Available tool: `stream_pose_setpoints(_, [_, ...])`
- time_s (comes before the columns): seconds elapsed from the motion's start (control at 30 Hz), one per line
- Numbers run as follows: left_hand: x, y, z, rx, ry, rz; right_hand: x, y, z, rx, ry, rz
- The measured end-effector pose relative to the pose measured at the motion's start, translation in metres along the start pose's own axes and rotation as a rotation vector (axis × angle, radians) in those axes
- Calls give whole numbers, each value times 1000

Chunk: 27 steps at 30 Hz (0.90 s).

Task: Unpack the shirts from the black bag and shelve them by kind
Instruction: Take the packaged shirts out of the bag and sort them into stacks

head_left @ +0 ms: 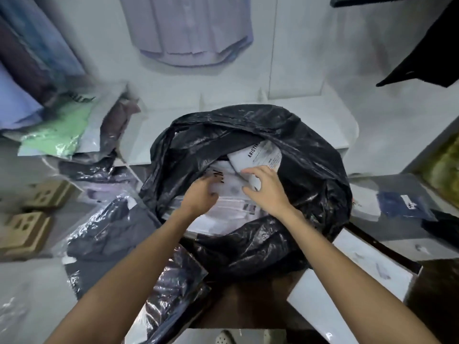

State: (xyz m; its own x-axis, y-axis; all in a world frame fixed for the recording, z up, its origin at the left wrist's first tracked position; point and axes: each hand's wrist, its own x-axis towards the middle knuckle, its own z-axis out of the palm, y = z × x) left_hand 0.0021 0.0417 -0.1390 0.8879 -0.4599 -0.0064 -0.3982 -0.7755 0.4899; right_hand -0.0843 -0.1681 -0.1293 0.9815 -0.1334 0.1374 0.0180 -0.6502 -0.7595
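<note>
Both bare forearms reach forward and down into the mouth of the large crinkled black plastic bag (pixel 310 175), which sits open in the middle of the view. The left hand (pixel 198 197) lies knuckles-up on the near left part of the pile inside, its fingers curled down over the edge of a flat white shirt packet in clear plastic (pixel 231 192); the fingertips are hidden, so how firmly they clamp cannot be told. The right hand (pixel 267 189) hovers over the same packet with fingers spread apart and bent like a claw, tips at or just above the plastic.

The packet lies flat, its long axis running roughly left to right across the bag's opening. A second white packet with black lettering (pixel 260 155) is tilted behind it, pointing up toward the far rim.

The bag's rim stands up around the pile on all sides, with a fold sagging at the near edge. Just beside the bag on the left lie dark shirts in clear wrappers (pixel 104 234), and a green wrapped shirt (pixel 57 135) farther back; a white shelf ledge (pixel 323 115) runs behind the bag.
</note>
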Motion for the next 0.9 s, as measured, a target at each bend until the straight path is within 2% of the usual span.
stream_pose_setpoints(0.1, [0, -18, -9, 186, -205, -4, 14, -11, 23, 24, -112, -18])
stream_pose_setpoints(0.17, [2, -24, -14, 253, -218, -12, 19, -16, 32, 43, -142, -13])
stream_pose_setpoints(0.33, [-1, -9, -24, 402, -76, 82, 24, -19, 27, 100, -97, 17])
stream_pose_setpoints(0.43, [-4, 1, -31, 388, 57, 85, 21, -14, 11, 185, -16, 82])
stream_pose_setpoints(0.57, [-12, 5, -42, 366, 114, 87, 21, -3, -7, 311, 159, 346])
stream_pose_setpoints(0.6, [-16, 6, -42, 344, 121, 105, 22, -1, -11, 324, 134, 451])
stream_pose_setpoints(0.67, [-25, 4, -38, 263, 123, 152, 21, 5, -13, 394, -34, 683])
stream_pose_setpoints(0.73, [-32, 2, -29, 162, 86, 231, 12, 7, -12, 474, -185, 823])
stream_pose_setpoints(0.83, [-38, -5, -18, 30, 61, 360, 4, 20, 3, 363, -268, 835])
stream_pose_setpoints(0.9, [-40, -8, -15, -20, 10, 388, 2, 27, 12, 419, -235, 848])
